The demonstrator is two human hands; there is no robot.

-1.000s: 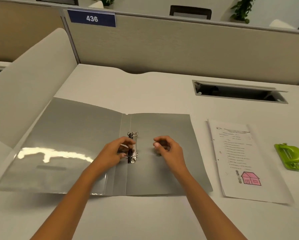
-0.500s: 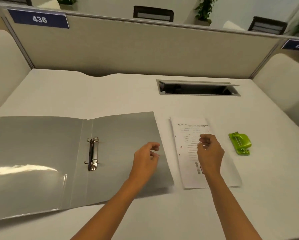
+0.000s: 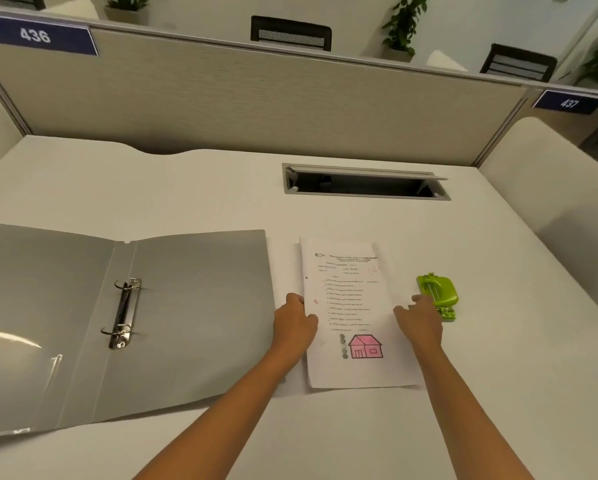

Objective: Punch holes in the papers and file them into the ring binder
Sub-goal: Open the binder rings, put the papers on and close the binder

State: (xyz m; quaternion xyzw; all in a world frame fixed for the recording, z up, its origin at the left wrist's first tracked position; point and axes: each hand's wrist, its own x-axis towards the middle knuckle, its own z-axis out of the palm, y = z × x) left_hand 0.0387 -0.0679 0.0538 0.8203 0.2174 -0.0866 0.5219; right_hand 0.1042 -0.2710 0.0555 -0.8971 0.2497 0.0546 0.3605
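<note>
At nine o'clock on the white desk [image 3: 193, 188], the grey plastic ring binder [image 3: 83, 323] lies wide open and flat, covers spread to both sides. Its metal two-ring mechanism [image 3: 122, 315] runs along the spine, and both rings look parted at the top. No sheet sits on those rings.

Moving toward centre, the person's left hand [image 3: 295, 322] rests at the nine o'clock edge of the stack of white printed papers [image 3: 351, 313], fingers curled down onto the margin and thumb lying on the top sheet. It is loosely closed there, touching the stack; whether it actually pinches the sheets cannot be told from this angle. The stack lies flat on the desk just beside the binder's right cover, and its top page carries lines of text with a pink house drawing [image 3: 365, 346] near the six o'clock end.

At the stack's three o'clock edge, the right hand [image 3: 420, 320] sits with fingers half extended, spread over the paper's margin, holding nothing that can be made out. Its fingertips [image 3: 418, 299] reach just beside the lime-green plastic hole punch [image 3: 439, 296], which stands on the desk at three o'clock of the papers.

Up at twelve o'clock, a rectangular cable slot [image 3: 365, 185] opens in the desk surface.
</note>
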